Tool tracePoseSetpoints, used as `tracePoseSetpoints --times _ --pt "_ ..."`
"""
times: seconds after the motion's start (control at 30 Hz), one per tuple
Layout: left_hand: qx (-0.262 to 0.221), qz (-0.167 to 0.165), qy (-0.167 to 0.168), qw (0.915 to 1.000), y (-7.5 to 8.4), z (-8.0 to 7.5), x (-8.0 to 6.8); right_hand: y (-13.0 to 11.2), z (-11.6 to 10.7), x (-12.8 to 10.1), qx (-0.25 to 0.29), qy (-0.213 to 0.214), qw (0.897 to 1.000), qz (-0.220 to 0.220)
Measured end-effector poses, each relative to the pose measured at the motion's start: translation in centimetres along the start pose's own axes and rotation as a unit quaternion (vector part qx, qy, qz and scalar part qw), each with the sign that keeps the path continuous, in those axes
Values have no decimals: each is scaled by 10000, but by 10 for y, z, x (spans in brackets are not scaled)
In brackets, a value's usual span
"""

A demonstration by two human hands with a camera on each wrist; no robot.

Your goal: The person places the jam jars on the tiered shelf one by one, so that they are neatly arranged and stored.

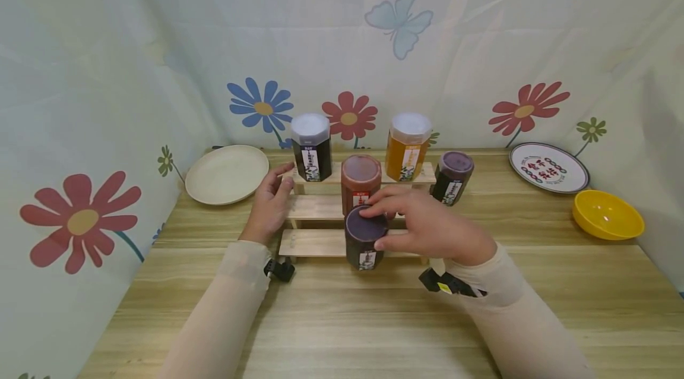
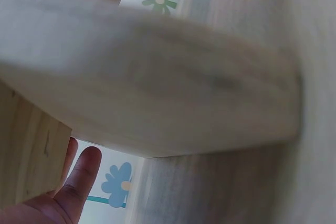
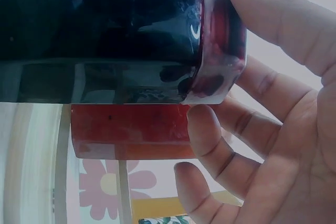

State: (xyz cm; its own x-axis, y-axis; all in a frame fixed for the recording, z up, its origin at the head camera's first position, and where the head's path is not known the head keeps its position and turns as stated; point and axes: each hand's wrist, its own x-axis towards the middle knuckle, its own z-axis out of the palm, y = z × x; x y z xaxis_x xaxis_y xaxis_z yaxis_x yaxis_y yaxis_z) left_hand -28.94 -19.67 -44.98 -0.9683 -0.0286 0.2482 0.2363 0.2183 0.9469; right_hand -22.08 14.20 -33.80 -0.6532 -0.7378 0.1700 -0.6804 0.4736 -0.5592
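A wooden tabletop (image 1: 342,319) carries everything, with flower-printed cloth (image 1: 80,100) hung round it on three sides. At its middle stands a stepped wooden rack (image 1: 315,208) of three tiers. On the top tier stand a black jar with a white lid (image 1: 311,147) and an amber jar with a white lid (image 1: 408,147); on the middle tier is a red jar (image 1: 360,182). To the rack's right, on the tabletop, a dark jar with a purple lid (image 1: 452,177) sits tilted. A pale round plate (image 1: 227,174) lies at the far left, a patterned plate (image 1: 548,167) at the far right, and a yellow bowl (image 1: 607,215) just in front of that plate. The dark purple-lidded jar (image 1: 366,238) stands at the front of the lowest tier, in front of the red jar. The right hand (image 1: 427,226) pinches this jar at its lid, thumb on the near side and fingers curved over the far edge; the right wrist view shows the fingers (image 3: 210,129) pressed on the lid's rim. The left hand (image 1: 269,204) rests with relaxed, spread fingers against the rack's left end, holding nothing.
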Motion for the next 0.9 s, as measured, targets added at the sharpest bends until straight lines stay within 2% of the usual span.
tracePoseSetpoints --times 0.17,0.43,0.9 --pt "-68 -72 -41 9999 0 0 0 -2 2 1 -9 10 10000 57" --pt "-33 -286 -95 9995 33 2 -10 -3 2 2 25 -24 9999 116" --pt "-60 -298 -110 9995 33 2 -11 -6 8 4 -42 -69 9993 374"
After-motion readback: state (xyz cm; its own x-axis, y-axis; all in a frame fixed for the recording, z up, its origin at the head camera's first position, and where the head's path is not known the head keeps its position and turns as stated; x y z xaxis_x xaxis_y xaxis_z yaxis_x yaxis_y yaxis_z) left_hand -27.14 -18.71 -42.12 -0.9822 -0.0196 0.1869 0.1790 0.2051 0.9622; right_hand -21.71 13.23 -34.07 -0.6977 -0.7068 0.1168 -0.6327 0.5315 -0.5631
